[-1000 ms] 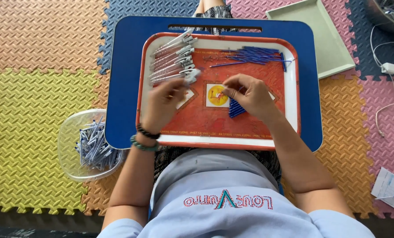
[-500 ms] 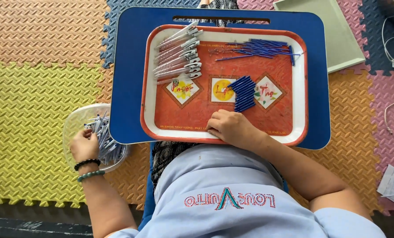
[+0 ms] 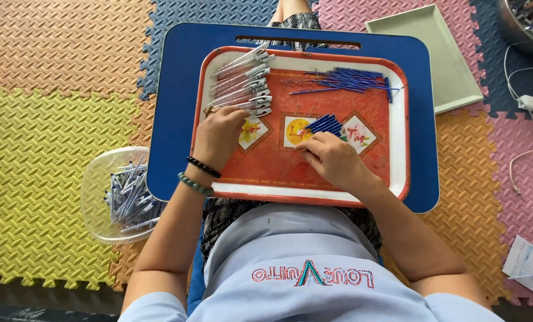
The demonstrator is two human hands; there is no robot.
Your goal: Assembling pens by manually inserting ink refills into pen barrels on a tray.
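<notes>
The left hand rests palm down on the red tray, its fingers curled loosely together at the near end of a row of white pen barrels; whether a barrel is pinched under the fingertips cannot be told. Those barrels are slim, pale and clipped, lying side by side in a slanted fan that runs up and away from the fingers. Beaded bracelets circle the wrist.

The right hand lies on the tray with its fingers drawn together on a small bunch of blue pen refills, which stick out just beyond the fingertips as short, thin, dark blue sticks packed tight. Further beyond that hand, well apart, lies a longer loose spread of blue refills.

The tray sits on a blue lap table over the person's knees. Out past the left wrist, on the floor, a clear plastic bowl holds a heap of finished pens. Beyond the right hand, off the table, lies a pale green tray. The floor is covered with interlocking foam mats in yellow, orange, pink and blue.
</notes>
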